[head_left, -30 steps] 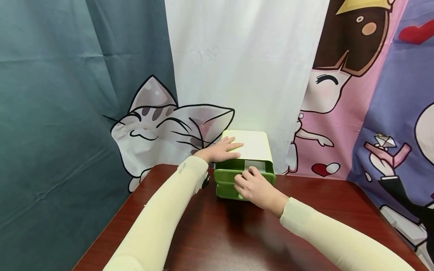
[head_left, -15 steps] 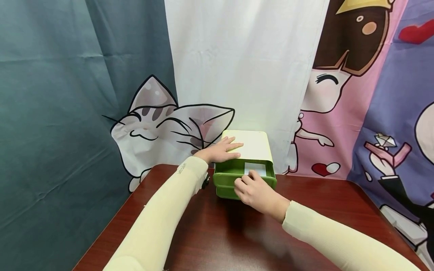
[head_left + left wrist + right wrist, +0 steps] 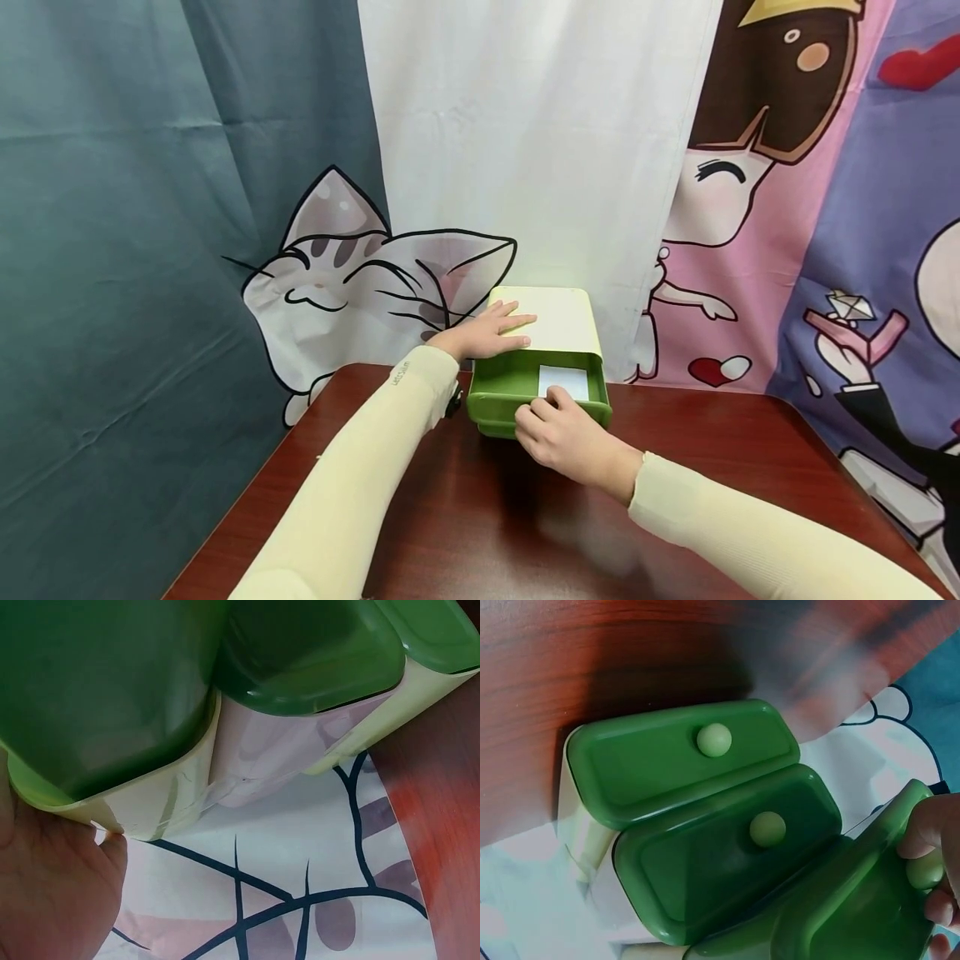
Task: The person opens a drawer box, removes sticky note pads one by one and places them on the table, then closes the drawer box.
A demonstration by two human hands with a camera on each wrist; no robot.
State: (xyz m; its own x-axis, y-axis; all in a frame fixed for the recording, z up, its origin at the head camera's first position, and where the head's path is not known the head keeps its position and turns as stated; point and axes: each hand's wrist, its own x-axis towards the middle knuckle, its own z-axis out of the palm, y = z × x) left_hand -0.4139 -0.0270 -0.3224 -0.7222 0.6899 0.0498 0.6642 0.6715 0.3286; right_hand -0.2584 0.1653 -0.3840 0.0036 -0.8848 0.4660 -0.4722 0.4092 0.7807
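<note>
Gripping the top drawer [image 3: 491, 408] by its knob [image 3: 925, 871] with right hand [image 3: 561, 437]; resting spread-fingered left hand [image 3: 483, 334] on the cabinet [image 3: 558, 321].

In the head view we lose the knob [image 3: 925, 872] of the top drawer [image 3: 492, 407] behind the right hand [image 3: 558, 436]. The left wrist view cuts the left hand [image 3: 61, 886] at lower left; the right wrist view crops the right hand at right.
</note>
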